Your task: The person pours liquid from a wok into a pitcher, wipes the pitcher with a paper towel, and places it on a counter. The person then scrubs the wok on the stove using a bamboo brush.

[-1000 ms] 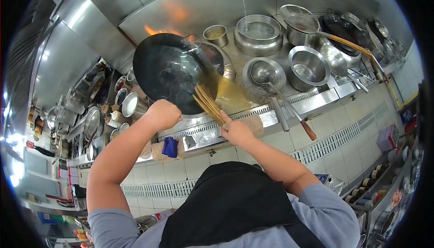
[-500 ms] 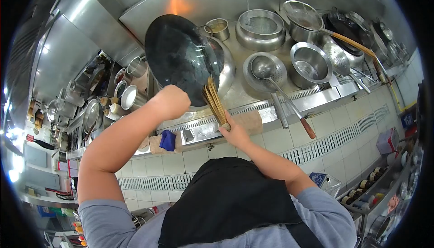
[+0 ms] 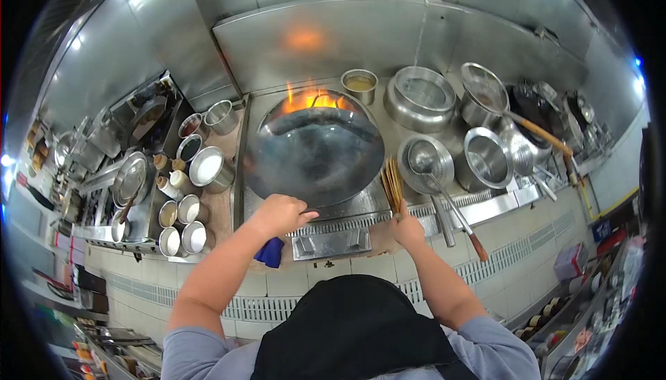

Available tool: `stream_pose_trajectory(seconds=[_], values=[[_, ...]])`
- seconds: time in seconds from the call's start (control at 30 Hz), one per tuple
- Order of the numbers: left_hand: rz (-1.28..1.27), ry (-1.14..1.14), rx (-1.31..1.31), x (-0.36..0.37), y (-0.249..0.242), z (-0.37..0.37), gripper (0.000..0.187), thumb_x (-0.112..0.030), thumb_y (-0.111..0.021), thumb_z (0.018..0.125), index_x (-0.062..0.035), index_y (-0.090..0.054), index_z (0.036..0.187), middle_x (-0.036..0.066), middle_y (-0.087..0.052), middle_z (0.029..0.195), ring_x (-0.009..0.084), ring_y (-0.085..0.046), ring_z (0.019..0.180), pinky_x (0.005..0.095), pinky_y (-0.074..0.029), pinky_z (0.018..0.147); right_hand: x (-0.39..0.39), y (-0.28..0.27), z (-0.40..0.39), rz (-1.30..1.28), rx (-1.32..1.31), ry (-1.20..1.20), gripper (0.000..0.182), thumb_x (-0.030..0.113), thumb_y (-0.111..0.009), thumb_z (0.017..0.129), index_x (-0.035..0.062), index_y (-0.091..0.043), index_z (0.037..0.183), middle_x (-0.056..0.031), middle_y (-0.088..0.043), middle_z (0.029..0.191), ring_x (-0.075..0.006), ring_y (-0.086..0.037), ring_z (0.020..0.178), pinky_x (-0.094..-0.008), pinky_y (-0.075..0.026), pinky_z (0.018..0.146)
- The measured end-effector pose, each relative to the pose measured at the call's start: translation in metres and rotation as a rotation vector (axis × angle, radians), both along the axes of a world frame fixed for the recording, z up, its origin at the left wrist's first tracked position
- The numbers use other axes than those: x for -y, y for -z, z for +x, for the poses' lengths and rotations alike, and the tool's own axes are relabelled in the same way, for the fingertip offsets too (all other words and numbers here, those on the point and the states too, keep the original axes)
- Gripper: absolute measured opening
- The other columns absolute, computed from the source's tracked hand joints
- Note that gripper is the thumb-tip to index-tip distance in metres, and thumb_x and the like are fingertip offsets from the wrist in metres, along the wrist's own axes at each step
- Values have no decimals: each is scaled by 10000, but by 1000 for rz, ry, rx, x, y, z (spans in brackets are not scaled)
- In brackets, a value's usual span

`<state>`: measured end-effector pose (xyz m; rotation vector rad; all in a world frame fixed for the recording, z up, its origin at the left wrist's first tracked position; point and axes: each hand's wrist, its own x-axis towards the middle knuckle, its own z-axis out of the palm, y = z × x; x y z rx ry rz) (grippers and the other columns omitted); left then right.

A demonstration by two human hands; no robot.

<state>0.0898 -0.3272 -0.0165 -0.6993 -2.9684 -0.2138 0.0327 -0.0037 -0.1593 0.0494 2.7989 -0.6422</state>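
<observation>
A large dark wok (image 3: pixel 316 158) sits over the burner, with orange flames (image 3: pixel 312 100) rising behind its far rim and a haze over its inside. My left hand (image 3: pixel 281 215) is closed round the wok's near handle. My right hand (image 3: pixel 406 227) grips a bamboo brush (image 3: pixel 392 182), bristles pointing up and away, just right of the wok. Below the wok's near edge, a blue cloth (image 3: pixel 270 252) lies close to my left hand.
Right of the wok are a perforated strainer (image 3: pixel 437 165) with a ladle on it, a steel pot (image 3: pixel 485 159) and a water-filled pot (image 3: pixel 422 96). Small containers (image 3: pixel 208 166) and bottles stand left. A wooden-handled sieve (image 3: pixel 483 87) rests at the back right.
The wok has gone from steeply tilted to lying lower over the burner, and flames now show behind it. The brush has moved away from the wok to its right. The view has shifted.
</observation>
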Motion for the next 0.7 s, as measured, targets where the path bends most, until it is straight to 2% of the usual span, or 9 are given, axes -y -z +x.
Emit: stream_pose_trajectory(seconds=[0.07,0.1,0.17,0.2,0.3,0.37,0.5,0.57,0.7], values=[[78,-54,-2,1,-3,-7,467,-427,-549,883,-26,-631,658,159,-633,674,359,-617,664,444,-496,636,3,10,-1,171,92,11,730,379,-520,862,195,-190,1487,-274,-560,1154,-390,-625,922,-468,-505,796],[135,-97,7,0,-7,-9,460,-422,-554,882,-25,-625,661,160,-633,680,363,-616,673,451,-492,641,4,14,1,193,88,4,730,379,-520,862,195,-190,1487,-274,-560,1154,-390,-625,922,-468,-505,796],[187,-124,4,-4,-12,-19,438,-409,-564,876,-22,-624,681,164,-639,708,369,-618,701,460,-487,652,9,13,-2,241,142,-17,746,405,-534,863,202,-182,1488,-287,-378,1355,-409,-578,1052,-454,-492,871],[241,-131,-30,-4,-11,-23,426,-403,-566,873,-23,-624,688,165,-642,720,369,-619,710,463,-486,656,13,11,-2,263,141,-23,746,405,-534,863,202,-182,1488,-287,-378,1355,-409,-578,1052,-454,-492,871],[316,-121,-57,-12,-10,-37,382,-372,-572,865,-33,-630,699,160,-646,727,361,-624,715,462,-488,656,20,1,11,301,111,-35,776,400,-579,841,192,-199,1484,-280,-296,1406,-409,-494,1180,-439,-453,946],[331,-127,-95,-19,-9,-46,351,-348,-573,865,-43,-634,702,154,-647,724,350,-629,714,455,-492,652,22,-4,21,341,-112,-78,796,357,-638,808,165,-242,1471,-278,-321,1382,-402,-436,1224,-434,-415,983],[363,-136,-28,-35,-18,-63,292,-271,-591,852,-24,-663,715,168,-648,694,348,-648,695,442,-505,634,8,-21,60,218,-201,2,791,283,-674,784,152,-281,1458,-273,-346,1368,-409,-405,1228,-449,-387,998],[381,-109,-29,-42,-15,-74,271,-241,-585,858,-24,-675,722,174,-651,700,348,-651,698,438,-508,637,-2,-30,88,81,-299,13,754,217,-691,754,109,-352,1419,-277,-380,1315,-422,-430,1175,-456,-386,989],[367,-142,13,-52,-15,-88,263,-239,-581,861,-25,-692,755,173,-664,736,342,-660,719,439,-513,655,-29,-28,140,142,-309,103,716,204,-688,756,70,-387,1392,-281,-385,1302,-422,-427,1175,-452,-378,997]])
